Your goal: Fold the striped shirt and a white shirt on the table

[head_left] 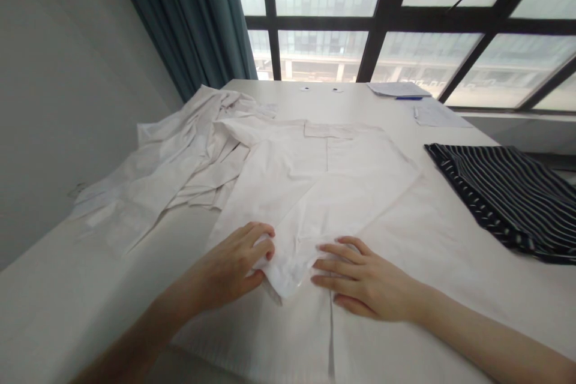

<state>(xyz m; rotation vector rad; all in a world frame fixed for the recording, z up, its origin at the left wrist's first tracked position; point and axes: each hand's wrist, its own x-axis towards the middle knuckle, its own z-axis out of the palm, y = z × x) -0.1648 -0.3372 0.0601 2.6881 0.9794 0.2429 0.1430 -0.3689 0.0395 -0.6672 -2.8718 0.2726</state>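
Observation:
A white shirt (333,204) lies spread on the table, its collar band (328,130) toward the window. One sleeve (292,252) is folded over the body, and its end points down toward me. My left hand (240,261) has its fingers curled round the left edge of that sleeve end, with thumb below and fingers above. To the right of the sleeve end, my right hand (360,282) rests palm down on the shirt with its fingers stretched out. A long vertical opening edge runs below the right hand.
On the left, a loose heap of white garments (180,156) covers part of the white table (40,294). A black striped garment (513,192) lies at the right edge. Papers (398,89) and a blue pen (409,98) lie at the back, near the window (333,54) and blue curtain (193,18).

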